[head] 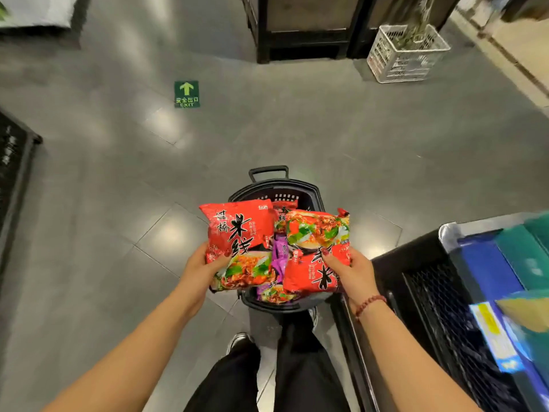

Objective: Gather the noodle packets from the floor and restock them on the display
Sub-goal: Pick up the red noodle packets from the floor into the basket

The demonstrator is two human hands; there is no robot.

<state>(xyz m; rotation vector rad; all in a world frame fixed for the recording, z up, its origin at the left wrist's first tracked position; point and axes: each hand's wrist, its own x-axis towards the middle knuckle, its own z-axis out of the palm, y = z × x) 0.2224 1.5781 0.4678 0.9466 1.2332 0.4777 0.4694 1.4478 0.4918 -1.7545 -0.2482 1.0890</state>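
Note:
My left hand (199, 267) grips a red noodle packet (237, 233) by its lower left edge. A second red noodle packet (315, 248) is held by my right hand (353, 273), thumb on its front. Both packets hover over a black shopping basket (297, 188) standing on the floor in front of my feet. Inside the basket lie more packets, among them a purple packet (277, 254) showing between the two red ones.
A black display bin (416, 263) with blue and green boxes stands at the right. A white plastic crate (407, 55) and a dark stand (300, 40) are at the back. Another black rack (15, 162) is at the left. A green exit sticker (186, 94) marks the grey floor.

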